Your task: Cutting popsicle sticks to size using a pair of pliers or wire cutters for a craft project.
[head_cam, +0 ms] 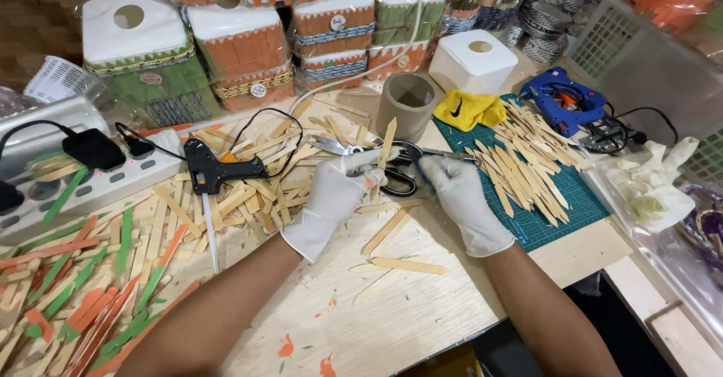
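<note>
Meanwhile left hand (335,192) pinches upright stick (387,145); right hand (459,196) grips scissors (403,167).

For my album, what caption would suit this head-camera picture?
Gloved left hand holds a wooden stick upright while the right hand works black-handled scissors over a stick-strewn table.

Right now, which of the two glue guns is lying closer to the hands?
The black glue gun, on the loose wooden sticks just beside the left hand. The blue glue gun sits farther off, beyond the green cutting mat, past the right hand.
</note>
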